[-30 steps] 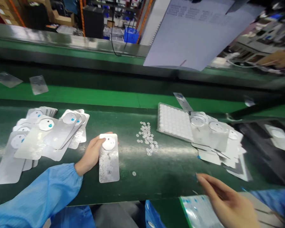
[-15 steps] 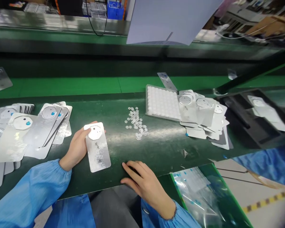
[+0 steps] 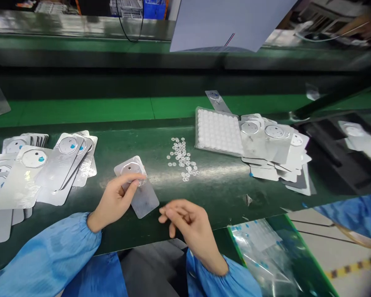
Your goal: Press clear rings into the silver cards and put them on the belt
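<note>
A silver card (image 3: 146, 200) with a rounded octagonal window lies tilted in front of me, its plain grey face up. My left hand (image 3: 117, 200) reaches across it, thumb and forefinger closed at the window's right side. The fingertips hide the exact point of contact. To the right of the card is my right hand (image 3: 187, 222), fingers loosely curled and apart, with nothing visible in them. Small clear discs (image 3: 181, 154) are scattered on the green bench beyond my hands.
Silver cards with blue dots (image 3: 64, 161) are stacked at the left. A clear tray of white pieces (image 3: 218, 130) stands beside more cards (image 3: 272, 140) at the right. Further right sits a black tray (image 3: 324, 156). Below the bench edge is a green-edged bin (image 3: 312, 264) with plastic scraps.
The card has turned from its printed face to a plain one and tilted. My left hand has shifted over its front. My right hand's fingers have curled more.
</note>
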Available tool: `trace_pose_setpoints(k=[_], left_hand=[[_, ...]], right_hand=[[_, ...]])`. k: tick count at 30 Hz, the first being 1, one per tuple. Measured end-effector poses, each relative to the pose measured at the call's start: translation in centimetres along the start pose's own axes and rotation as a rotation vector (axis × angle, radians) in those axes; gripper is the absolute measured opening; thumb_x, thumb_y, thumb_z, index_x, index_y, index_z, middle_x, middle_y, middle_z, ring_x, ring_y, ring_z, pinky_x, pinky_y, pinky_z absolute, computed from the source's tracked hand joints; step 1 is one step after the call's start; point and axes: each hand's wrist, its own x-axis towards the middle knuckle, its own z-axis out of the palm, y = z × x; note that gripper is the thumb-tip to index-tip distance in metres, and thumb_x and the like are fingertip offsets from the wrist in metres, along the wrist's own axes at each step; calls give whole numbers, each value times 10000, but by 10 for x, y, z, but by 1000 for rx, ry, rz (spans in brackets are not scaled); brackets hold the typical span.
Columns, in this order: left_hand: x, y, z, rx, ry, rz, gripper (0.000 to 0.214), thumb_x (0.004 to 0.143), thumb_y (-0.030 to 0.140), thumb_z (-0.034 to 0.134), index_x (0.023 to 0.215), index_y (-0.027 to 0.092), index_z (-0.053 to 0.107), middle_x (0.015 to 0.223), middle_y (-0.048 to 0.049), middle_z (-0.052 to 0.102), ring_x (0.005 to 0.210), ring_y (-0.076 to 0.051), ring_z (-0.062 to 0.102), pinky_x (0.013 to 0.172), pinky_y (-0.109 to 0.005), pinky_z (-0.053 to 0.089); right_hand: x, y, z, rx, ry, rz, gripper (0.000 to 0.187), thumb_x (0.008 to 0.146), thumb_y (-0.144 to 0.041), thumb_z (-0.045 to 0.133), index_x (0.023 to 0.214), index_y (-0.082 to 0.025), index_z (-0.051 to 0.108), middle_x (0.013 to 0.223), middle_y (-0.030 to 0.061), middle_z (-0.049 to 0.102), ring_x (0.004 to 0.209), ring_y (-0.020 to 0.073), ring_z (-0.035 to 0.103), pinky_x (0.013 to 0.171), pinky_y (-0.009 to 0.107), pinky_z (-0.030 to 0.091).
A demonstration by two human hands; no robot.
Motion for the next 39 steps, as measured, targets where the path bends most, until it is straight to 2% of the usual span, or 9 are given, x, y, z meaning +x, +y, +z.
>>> trace_pose_setpoints(k=[2, 4, 10, 16, 21, 26, 29, 32, 39], left_hand=[[-2, 2, 2, 161, -30, 79, 193, 984, 221, 619, 1060, 227, 796, 993, -50, 810, 711, -162, 745, 558, -221, 551], [-4, 4, 3, 218, -11, 170, 180, 948, 208, 686, 1082, 235, 802, 993, -35, 821, 774, -181, 776, 630, -233, 593], [-5, 4, 5, 93, 79, 379, 287, 849, 187, 823, 1125, 267, 806, 1090, -21, 810, 948, -207, 793, 793, -241, 647], [-4, 0, 3, 106, 68, 338, 202, 877, 179, 790, 1054, 267, 831, 1005, -10, 823, 883, -197, 798, 811, -242, 643], [-5, -3, 1, 168, 1, 343, 213, 911, 188, 751, 1091, 276, 822, 1002, -6, 824, 858, -186, 792, 808, -244, 628], [-4, -2, 0, 69, -64, 131, 283, 905, 283, 759, 1185, 260, 786, 1074, -46, 810, 740, -168, 748, 674, -249, 614], [-4, 0, 2, -68, -66, 5, 634, 856, 318, 810, 1453, 262, 603, 1137, -73, 774, 871, -216, 744, 753, -307, 627], [-5, 0, 3, -184, -92, -71, 915, 873, 327, 793, 1639, 293, 294, 986, -47, 756, 818, -211, 721, 756, -338, 625], [-8, 1, 6, -296, -80, -112, 1152, 895, 278, 768, 1656, 307, -97, 859, 11, 694, 727, -151, 667, 713, -262, 580]], right_hand=[[21, -7, 14, 198, 23, 76, 274, 854, -465, 808, 918, -212, 724, 815, 62, 760, 594, 177, 682, 416, 238, 511], [35, -10, 27, 295, 45, 80, 295, 808, -462, 850, 901, -209, 730, 799, 45, 732, 587, 148, 634, 421, 215, 470], [39, -5, 50, 323, 104, 31, 223, 766, -394, 885, 780, -186, 807, 688, -39, 453, 508, 41, 344, 419, 207, 255], [40, -1, 42, 144, 54, 24, 347, 821, -473, 814, 643, -181, 756, 621, -39, 394, 500, 62, 305, 420, 227, 226], [48, -16, 22, -250, -16, -60, 314, 839, -471, 780, 741, -173, 785, 634, 12, 588, 528, 99, 397, 469, 252, 313], [51, -34, 18, -439, -71, -169, 271, 885, -428, 737, 794, -184, 812, 672, 40, 661, 576, 135, 483, 498, 263, 367], [50, -34, 25, -483, 3, -290, 237, 912, -375, 720, 804, -190, 820, 687, 45, 680, 594, 145, 537, 519, 268, 400], [50, -28, 32, -520, 56, -363, 219, 933, -331, 703, 816, -183, 815, 682, 39, 684, 571, 134, 539, 517, 266, 401], [49, -26, 38, -574, 88, -374, 230, 945, -330, 685, 809, -183, 799, 680, 32, 688, 542, 121, 525, 501, 257, 399]])
